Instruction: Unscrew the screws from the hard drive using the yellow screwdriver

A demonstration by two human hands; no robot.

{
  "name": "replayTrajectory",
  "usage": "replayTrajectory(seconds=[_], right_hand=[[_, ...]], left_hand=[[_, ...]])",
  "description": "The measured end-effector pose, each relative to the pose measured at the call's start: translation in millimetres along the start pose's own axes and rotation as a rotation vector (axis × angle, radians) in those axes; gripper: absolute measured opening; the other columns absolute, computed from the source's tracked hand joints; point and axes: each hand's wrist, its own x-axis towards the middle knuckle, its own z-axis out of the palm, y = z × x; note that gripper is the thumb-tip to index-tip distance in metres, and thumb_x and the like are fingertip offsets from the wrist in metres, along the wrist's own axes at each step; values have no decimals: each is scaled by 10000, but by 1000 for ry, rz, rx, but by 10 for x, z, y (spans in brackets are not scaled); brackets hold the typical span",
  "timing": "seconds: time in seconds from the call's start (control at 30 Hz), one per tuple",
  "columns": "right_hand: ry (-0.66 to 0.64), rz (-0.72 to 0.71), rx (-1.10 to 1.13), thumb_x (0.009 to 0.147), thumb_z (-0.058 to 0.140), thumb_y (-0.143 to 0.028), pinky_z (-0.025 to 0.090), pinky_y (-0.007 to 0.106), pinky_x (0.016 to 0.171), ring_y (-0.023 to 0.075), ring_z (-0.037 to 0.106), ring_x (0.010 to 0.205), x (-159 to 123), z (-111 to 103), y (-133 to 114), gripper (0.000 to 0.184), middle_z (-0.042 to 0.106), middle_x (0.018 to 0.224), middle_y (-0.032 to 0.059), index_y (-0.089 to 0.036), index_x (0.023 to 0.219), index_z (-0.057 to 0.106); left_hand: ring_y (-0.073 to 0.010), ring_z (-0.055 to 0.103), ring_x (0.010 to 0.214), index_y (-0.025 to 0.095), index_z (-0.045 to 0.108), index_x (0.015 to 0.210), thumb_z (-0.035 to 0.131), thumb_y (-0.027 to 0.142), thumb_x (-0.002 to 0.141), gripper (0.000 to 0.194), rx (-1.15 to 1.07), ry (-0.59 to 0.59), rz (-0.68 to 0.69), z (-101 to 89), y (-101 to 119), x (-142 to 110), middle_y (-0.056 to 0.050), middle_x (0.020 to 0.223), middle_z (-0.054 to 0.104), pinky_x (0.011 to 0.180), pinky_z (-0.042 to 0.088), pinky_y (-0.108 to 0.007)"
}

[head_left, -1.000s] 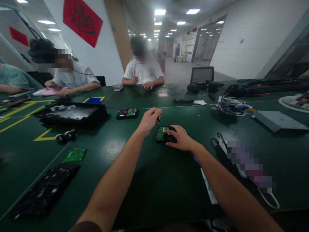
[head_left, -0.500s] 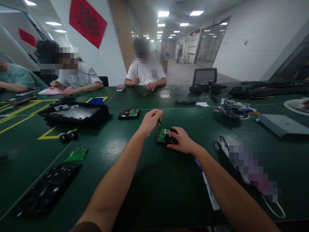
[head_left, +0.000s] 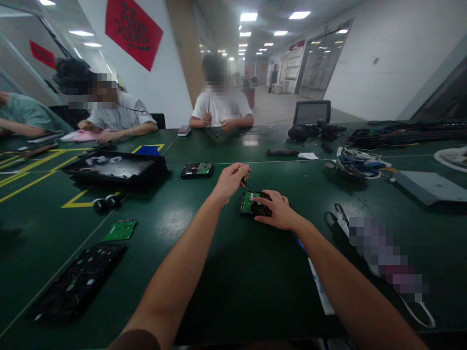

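Observation:
A hard drive (head_left: 246, 206) with a green circuit board lies flat on the dark green table (head_left: 226, 272), in front of me. My left hand (head_left: 232, 181) is closed around a screwdriver (head_left: 243, 181) with a yellow and black handle, held upright over the far edge of the drive. Its tip is too small to make out. Spread over the right part of the drive, my right hand (head_left: 276, 209) has its thumb and fingers on the drive's sides and top, bracing it against the table. That hand covers part of the drive.
Another hard drive (head_left: 197, 170) lies beyond my left hand. To the left are a black tray (head_left: 116, 170), a loose green circuit board (head_left: 121, 230) and a black plate-like part (head_left: 80, 282). A dish of cables (head_left: 359, 163) and a grey metal box (head_left: 430, 187) sit right. A person (head_left: 222, 104) works opposite.
The whole view has shifted slightly. Both hands stay at the hard drive, with the screwdriver still upright over it. The person opposite has moved their hands a little.

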Motion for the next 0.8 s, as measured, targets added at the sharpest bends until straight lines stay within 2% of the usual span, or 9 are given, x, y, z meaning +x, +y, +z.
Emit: replayTrajectory(seconds=[0.47,0.8], right_hand=[[16,-20,-7,893,594,-711,286,659,1127,417,259,1485,85,28,73,688,345,1611,84,-480,1523,443],[28,-40,-8,902,609,-687,275,654,1162,407,263,1511,183,41,130,708,322,1641,94,-462,1546,420]], left_hand=[[-136,596,759,195,757,1052,611,455,954,314,26,-38,-27,-26,38,102,-46,859,642,576,475,-213],[-135,595,729,192,751,1062,590,493,961,356,60,-65,-13,-102,-23,280,-45,854,653,557,478,-218]])
